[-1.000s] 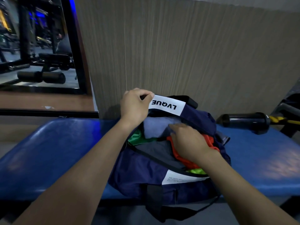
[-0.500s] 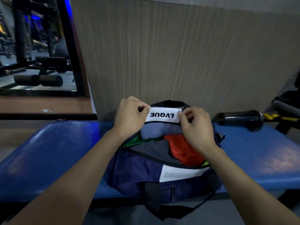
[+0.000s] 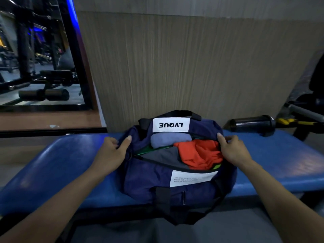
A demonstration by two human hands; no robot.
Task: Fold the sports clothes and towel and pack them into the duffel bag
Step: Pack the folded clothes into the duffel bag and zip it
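Head view, both hands, left, right, gripping duffel bag ends.

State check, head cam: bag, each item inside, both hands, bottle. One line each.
duffel bag: on the blue bench, zipper open
blue-grey roll: inside, rolled, far side
orange garment: inside, bunched, on top at right
grey garment: inside, lying flat
green garment: inside, only an edge shows
left hand: grips bag's left end
right hand: grips bag's right end
black bottle: lying on its side
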